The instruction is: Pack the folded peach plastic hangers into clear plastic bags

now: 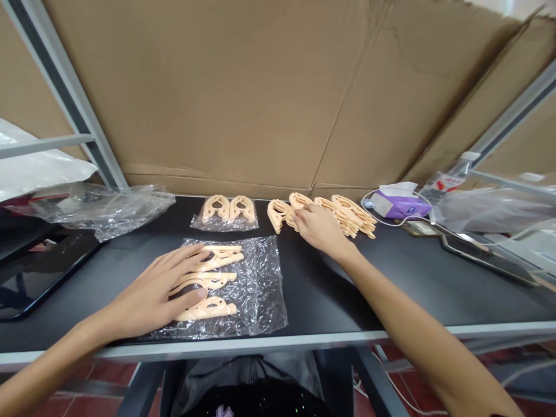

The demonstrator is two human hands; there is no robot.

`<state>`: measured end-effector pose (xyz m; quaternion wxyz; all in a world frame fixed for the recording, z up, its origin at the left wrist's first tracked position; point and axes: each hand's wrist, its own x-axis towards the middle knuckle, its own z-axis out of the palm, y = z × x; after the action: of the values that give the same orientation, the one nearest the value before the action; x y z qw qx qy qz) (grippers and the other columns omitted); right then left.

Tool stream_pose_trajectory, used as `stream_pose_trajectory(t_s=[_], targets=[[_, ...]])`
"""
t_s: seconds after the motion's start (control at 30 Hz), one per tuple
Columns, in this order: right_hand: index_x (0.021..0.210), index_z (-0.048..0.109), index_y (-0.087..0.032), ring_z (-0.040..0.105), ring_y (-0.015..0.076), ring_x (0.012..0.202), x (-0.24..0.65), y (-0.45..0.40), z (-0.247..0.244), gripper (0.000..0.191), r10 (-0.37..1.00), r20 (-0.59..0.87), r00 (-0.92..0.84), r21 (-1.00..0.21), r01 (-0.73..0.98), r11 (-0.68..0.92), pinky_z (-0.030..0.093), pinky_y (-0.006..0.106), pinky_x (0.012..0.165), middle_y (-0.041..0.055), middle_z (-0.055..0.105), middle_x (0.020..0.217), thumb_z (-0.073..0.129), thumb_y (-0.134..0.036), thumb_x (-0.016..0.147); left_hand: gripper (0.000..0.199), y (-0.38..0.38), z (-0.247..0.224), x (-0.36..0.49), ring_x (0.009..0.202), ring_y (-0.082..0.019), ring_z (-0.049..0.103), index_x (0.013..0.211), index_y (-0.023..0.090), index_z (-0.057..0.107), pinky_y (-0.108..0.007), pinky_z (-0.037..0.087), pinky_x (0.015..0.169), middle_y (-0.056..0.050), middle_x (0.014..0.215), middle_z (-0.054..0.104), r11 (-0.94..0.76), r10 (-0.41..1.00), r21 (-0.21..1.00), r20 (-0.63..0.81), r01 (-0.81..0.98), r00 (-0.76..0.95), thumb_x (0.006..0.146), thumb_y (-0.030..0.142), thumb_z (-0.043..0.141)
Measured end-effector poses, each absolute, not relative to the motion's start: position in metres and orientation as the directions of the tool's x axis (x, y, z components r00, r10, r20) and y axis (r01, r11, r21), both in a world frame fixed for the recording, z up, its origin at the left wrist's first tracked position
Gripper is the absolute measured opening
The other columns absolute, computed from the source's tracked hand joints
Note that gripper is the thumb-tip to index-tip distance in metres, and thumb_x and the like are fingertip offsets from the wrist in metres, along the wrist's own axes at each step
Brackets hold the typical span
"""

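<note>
My left hand [167,286] lies spread over a clear plastic bag [267,284] near the front edge of the table. Inside the bag are cream folding hangers [211,310], partly covered by my fingers and thumb. My right hand [319,226] reaches to the back of the table, its fingers bent and closed on a cream folding hanger [278,213] at the left end of a loose pile. Its fingertips are partly hidden. More folded hangers [354,214] lie overlapping just right of that hand. Behind the bag, another clear bag holds two folded hangers [229,209] side by side.
Crumpled clear plastic [130,208] and a dark glossy tray-like object [43,278] are at the left. At the right are a purple tissue pack [402,204], a white cable, a plastic bottle [449,178] and a phone-like slab [489,259]. Cardboard [243,92] walls the back.
</note>
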<state>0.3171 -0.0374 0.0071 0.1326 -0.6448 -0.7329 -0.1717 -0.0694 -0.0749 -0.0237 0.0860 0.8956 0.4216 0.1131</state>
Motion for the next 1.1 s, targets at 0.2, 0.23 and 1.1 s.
stream_pose_trajectory(t_s=[0.2,0.23,1.1], targets=[[0.102,0.077,-0.015,0.060,0.0312,0.100,0.318,-0.039,0.006,0.045,0.888,0.449,-0.096,0.097,0.994,0.059,0.039,0.043,0.085,0.0182,0.071,0.105,0.036,-0.032,0.103,0.071,-0.074,-0.025,-0.070,0.148,-0.034,0.033,0.157,0.033,0.036,-0.050,0.034,0.119,-0.002,0.164,0.032,-0.639,0.768,0.230,0.151,0.734,0.622,0.095,0.066,0.049],[0.102,0.077,-0.015,0.058,0.0326,0.104,0.318,-0.038,0.005,0.045,0.884,0.459,-0.094,0.100,0.994,0.053,0.039,0.044,0.087,0.0185,0.070,0.107,0.036,-0.033,0.103,0.071,-0.074,-0.025,-0.070,0.148,-0.034,0.033,0.157,0.033,0.036,-0.050,0.034,0.119,-0.002,0.164,0.032,-0.639,0.769,0.229,0.152,0.734,0.622,0.095,0.066,0.049],[0.098,0.077,-0.013,0.054,0.0303,0.111,0.283,-0.035,-0.013,0.039,0.761,0.566,-0.317,0.155,0.948,0.279,0.033,0.046,0.099,0.0145,0.074,0.107,0.041,-0.027,0.102,0.071,-0.074,-0.025,-0.072,0.149,-0.034,0.030,0.158,0.034,0.033,-0.053,0.032,0.119,-0.002,0.165,0.029,-0.629,0.776,0.223,0.128,0.745,0.617,0.096,0.066,0.049]])
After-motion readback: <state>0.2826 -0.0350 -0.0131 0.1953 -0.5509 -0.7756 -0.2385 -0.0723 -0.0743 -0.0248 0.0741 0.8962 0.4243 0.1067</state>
